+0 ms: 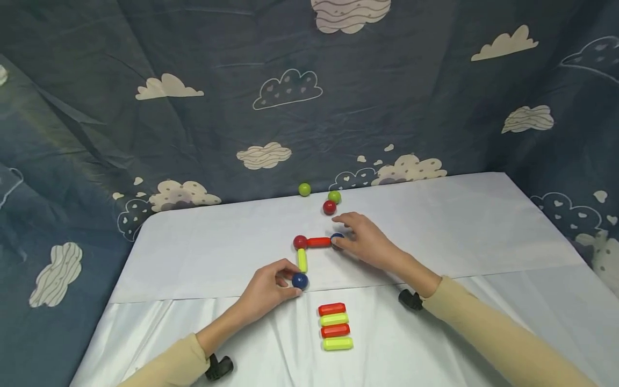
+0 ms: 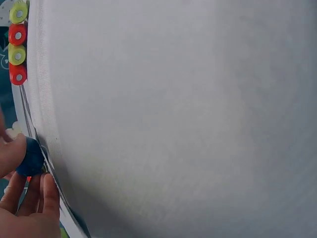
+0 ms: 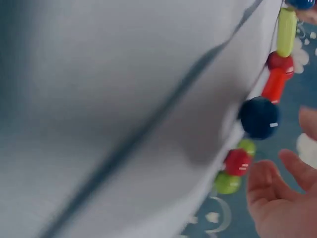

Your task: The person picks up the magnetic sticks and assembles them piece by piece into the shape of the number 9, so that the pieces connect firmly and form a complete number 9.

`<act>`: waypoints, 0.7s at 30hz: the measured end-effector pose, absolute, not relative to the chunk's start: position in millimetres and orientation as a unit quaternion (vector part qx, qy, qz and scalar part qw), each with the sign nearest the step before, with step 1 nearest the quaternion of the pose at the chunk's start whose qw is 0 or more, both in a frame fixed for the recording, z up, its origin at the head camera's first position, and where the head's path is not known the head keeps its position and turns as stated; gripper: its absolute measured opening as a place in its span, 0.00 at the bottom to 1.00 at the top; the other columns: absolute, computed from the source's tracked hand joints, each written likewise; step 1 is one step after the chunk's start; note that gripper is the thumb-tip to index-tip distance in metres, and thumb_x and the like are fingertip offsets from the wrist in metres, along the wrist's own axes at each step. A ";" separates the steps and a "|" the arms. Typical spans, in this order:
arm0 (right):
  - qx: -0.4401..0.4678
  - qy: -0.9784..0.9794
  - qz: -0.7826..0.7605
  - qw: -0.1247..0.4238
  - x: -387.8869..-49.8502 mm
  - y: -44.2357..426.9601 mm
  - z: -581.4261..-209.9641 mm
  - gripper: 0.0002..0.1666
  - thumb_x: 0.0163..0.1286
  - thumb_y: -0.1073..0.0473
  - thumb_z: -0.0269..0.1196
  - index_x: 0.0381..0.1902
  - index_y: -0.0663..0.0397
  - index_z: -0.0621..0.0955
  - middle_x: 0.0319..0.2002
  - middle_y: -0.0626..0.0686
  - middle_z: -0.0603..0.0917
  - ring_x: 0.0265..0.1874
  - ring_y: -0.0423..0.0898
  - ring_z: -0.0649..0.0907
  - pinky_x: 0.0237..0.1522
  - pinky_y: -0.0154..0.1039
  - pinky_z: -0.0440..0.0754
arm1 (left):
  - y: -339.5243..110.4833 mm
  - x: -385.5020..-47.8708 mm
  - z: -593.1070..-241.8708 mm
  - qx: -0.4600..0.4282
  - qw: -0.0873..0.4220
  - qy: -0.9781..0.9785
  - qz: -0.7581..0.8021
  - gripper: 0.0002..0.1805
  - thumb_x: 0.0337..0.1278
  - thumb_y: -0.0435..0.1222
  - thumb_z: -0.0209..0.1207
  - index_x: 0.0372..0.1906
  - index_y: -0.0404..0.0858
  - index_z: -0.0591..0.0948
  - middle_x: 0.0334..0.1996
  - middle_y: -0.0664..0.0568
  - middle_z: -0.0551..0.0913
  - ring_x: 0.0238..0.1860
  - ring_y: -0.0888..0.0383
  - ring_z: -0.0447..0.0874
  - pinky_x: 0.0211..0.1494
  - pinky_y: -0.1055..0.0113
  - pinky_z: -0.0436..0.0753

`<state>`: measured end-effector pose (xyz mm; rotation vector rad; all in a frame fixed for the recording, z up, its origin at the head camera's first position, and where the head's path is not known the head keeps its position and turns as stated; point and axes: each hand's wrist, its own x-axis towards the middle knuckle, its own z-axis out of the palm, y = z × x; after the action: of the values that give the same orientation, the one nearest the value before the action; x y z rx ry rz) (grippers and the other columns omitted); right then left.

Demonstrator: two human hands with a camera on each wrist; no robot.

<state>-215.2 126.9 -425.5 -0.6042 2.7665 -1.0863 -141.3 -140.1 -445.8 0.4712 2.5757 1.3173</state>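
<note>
While the left hand (image 1: 271,290) pinches a glossy dark-blue ball (image 1: 300,281), the right hand (image 1: 366,240) (fingers apart) is beside a second dark-blue ball (image 3: 259,118).

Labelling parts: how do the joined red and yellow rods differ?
The red rod lies side to side; the yellow rod runs near to far. The red rod leads to the farther blue ball, the yellow rod to the nearer blue ball in the left hand. Both meet the same red ball.
</note>
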 end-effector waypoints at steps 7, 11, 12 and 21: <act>-0.225 0.880 -0.403 0.111 -189.5 95.7 -412.8 0.16 0.68 0.58 0.65 0.53 0.56 0.83 0.36 0.45 0.83 0.32 0.45 0.80 0.36 0.37 0.80 | -140.5 -139.6 -447.1 0.158 0.098 0.873 0.452 0.17 0.49 0.33 0.73 0.46 0.47 0.83 0.39 0.58 0.82 0.35 0.59 0.78 0.40 0.66 0.79; -0.204 0.867 -0.433 0.140 -189.1 78.2 -420.7 0.15 0.68 0.60 0.64 0.51 0.61 0.82 0.34 0.46 0.84 0.29 0.43 0.81 0.34 0.34 0.81 | -140.8 -139.0 -448.6 0.160 0.099 0.867 0.460 0.17 0.50 0.34 0.72 0.46 0.47 0.82 0.40 0.58 0.82 0.36 0.59 0.79 0.42 0.66 0.79; -0.195 0.865 -0.441 0.138 -190.0 75.0 -423.1 0.14 0.68 0.61 0.65 0.49 0.61 0.82 0.33 0.47 0.84 0.29 0.42 0.82 0.34 0.34 0.81 | -140.7 -139.0 -449.1 0.161 0.099 0.866 0.463 0.17 0.50 0.34 0.72 0.46 0.47 0.82 0.41 0.58 0.82 0.36 0.59 0.80 0.42 0.65 0.80; -0.156 0.877 -0.442 0.103 -193.5 58.5 -433.5 0.11 0.63 0.56 0.71 0.36 0.56 0.81 0.26 0.46 0.82 0.26 0.41 0.81 0.32 0.35 0.80 | -140.8 -140.6 -450.4 0.164 0.096 0.864 0.466 0.17 0.50 0.34 0.73 0.45 0.47 0.82 0.43 0.59 0.83 0.36 0.60 0.80 0.43 0.65 0.80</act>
<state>-193.5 58.5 -433.5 -0.4606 2.5891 -1.3041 -140.6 -140.8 -450.4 0.4856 2.5590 1.3816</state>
